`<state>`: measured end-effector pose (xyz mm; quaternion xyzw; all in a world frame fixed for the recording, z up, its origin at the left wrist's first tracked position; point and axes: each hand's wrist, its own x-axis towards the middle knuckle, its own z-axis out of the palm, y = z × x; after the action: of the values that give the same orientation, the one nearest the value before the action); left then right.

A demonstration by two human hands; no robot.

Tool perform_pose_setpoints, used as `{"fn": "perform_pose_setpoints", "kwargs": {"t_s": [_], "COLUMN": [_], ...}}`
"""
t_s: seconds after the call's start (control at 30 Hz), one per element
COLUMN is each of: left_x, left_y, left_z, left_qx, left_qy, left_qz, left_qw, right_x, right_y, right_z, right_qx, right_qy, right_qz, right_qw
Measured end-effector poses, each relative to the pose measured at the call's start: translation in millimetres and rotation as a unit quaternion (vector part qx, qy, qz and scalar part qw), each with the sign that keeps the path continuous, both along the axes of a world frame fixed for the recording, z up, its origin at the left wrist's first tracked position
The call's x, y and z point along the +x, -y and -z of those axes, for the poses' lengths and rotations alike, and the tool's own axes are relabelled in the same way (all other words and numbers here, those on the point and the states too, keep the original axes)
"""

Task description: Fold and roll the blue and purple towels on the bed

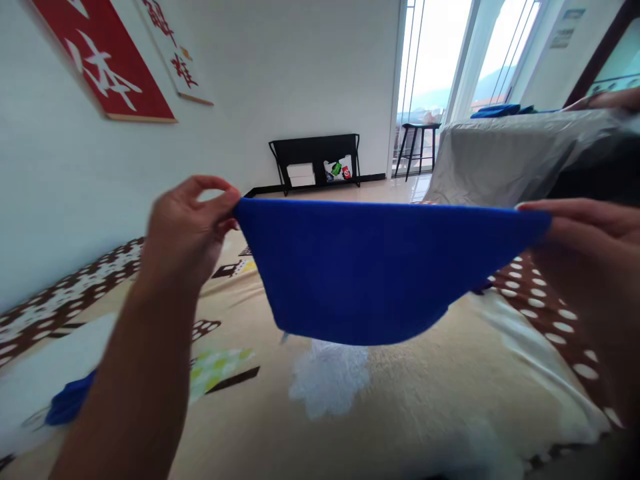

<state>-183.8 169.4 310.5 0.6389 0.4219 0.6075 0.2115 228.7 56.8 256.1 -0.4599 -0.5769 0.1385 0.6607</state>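
Note:
A plain blue cloth (pixel 360 267) is stretched out in the air between my two hands, its top edge taut and nearly level. My left hand (pixel 193 223) pinches its upper left corner between thumb and fingers. At the upper right corner, my right hand (pixel 585 227) grips the cloth, partly blurred. The lower edge hangs in a loose curve above a patterned bedspread (pixel 410 393). Behind my left forearm, another piece of blue fabric (pixel 70 401) lies on the bedspread, partly hidden.
A grey-covered surface (pixel 500 157) at the right bears more blue fabric (pixel 495 111); another person's hand (pixel 610 100) is beside it. Against the far wall stands a black rack (pixel 315 148) with a white box (pixel 301 175). A dark stool (pixel 420 127) is near the window.

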Motion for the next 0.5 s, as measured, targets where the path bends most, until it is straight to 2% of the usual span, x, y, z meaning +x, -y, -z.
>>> {"fn": "perform_pose_setpoints", "kwargs": {"t_s": [0.07,0.1,0.17,0.27,0.37,0.43,0.5], "left_x": [-3.0,-4.6,-8.3,-13.7,-16.9,-18.4,-19.8], "left_y": [17.7,21.5,17.6,-11.7,-52.2,-75.0,-88.2], "left_z": [-14.8,-16.8,-10.0,21.1,53.6,60.8,52.6], "left_qx": [0.034,0.040,0.032,-0.048,-0.123,-0.133,-0.114], "left_qy": [-0.040,-0.046,-0.009,0.103,0.154,0.158,0.165], "left_qz": [-0.041,-0.053,-0.060,-0.052,-0.059,-0.068,-0.077], "left_qw": [0.998,0.997,0.998,0.992,0.979,0.976,0.977], "right_x": [4.4,5.7,4.9,-6.4,-22.5,-29.7,-31.9], "right_y": [-19.4,-30.0,-54.8,-101.4,-150.2,-176.4,-193.3], "right_z": [-11.9,-13.8,-8.2,18.9,45.4,48.7,37.6], "right_qx": [-0.028,-0.044,-0.077,-0.125,-0.173,-0.184,-0.169], "right_qy": [-0.030,-0.047,-0.097,-0.177,-0.205,-0.200,-0.197], "right_qz": [-0.054,-0.089,-0.151,-0.196,-0.208,-0.204,-0.196], "right_qw": [0.998,0.994,0.981,0.956,0.941,0.940,0.946]}}
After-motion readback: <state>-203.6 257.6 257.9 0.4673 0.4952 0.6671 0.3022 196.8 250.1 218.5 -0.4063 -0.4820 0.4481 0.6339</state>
